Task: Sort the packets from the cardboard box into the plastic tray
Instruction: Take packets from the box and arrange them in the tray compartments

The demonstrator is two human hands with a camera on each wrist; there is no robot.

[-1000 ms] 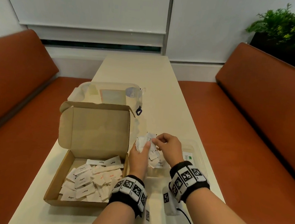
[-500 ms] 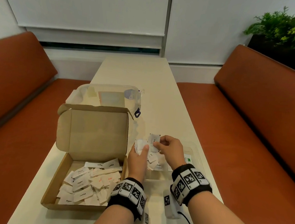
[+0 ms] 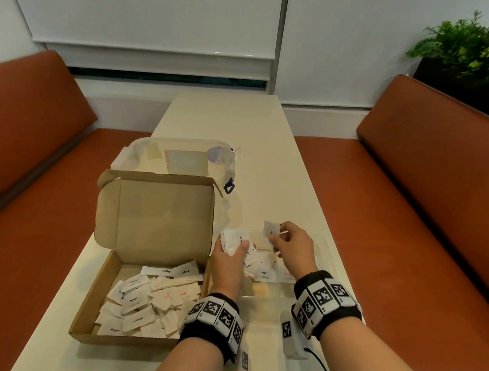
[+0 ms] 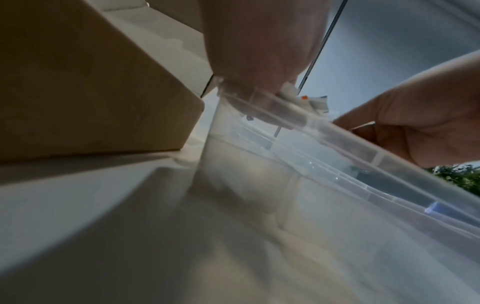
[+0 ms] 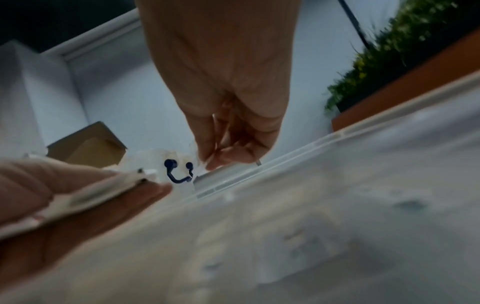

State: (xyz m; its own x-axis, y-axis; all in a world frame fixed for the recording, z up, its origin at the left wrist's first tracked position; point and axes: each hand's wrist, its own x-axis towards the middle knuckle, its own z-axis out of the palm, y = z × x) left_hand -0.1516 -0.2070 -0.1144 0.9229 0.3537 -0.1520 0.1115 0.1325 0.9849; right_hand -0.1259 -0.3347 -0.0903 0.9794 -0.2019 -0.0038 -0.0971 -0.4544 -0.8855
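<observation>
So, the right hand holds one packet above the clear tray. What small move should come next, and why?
Probably lower the right hand and release its single packet into a compartment at the far end of the plastic tray, since the packet hangs just above that end. The left hand grips a bunch of packets waiting to be sorted.

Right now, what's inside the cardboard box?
The cardboard box holds a loose heap of white packets, some printed "Pepper", one "Sugar", plus long paper sticks. Anything beneath the heap is covered, and the left wrist hides its near right corner.
</observation>
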